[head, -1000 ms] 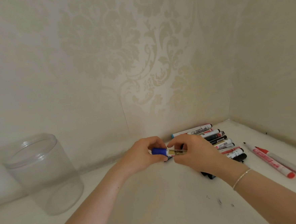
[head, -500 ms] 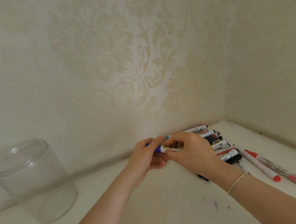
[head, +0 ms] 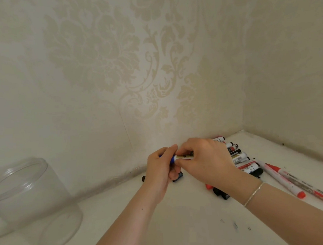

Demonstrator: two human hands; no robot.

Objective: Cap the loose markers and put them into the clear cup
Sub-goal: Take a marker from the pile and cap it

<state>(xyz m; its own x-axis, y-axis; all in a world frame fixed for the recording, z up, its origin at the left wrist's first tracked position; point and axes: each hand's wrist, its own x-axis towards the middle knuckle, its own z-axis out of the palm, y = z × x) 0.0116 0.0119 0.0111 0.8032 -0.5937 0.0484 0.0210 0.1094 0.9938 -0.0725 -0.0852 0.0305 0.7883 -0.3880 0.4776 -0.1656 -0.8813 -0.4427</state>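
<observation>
Centre of frame: left hand (head: 160, 172) pinching blue cap (head: 172, 158), right hand (head: 207, 161) gripping white marker barrel (head: 184, 156), cap and barrel touching. Lower left: clear plastic cup (head: 28, 204), upright. Right of centre: pile of loose capped markers (head: 241, 160) on white tabletop (head: 183, 226).

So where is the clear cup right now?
In the head view the clear cup stands at the far left of the white surface, near the wall, well apart from both hands and the marker pile.

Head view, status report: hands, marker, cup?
Left hand on blue cap, right hand on white marker barrel. Clear plastic cup empty, upright, far left. Path clear.
</observation>
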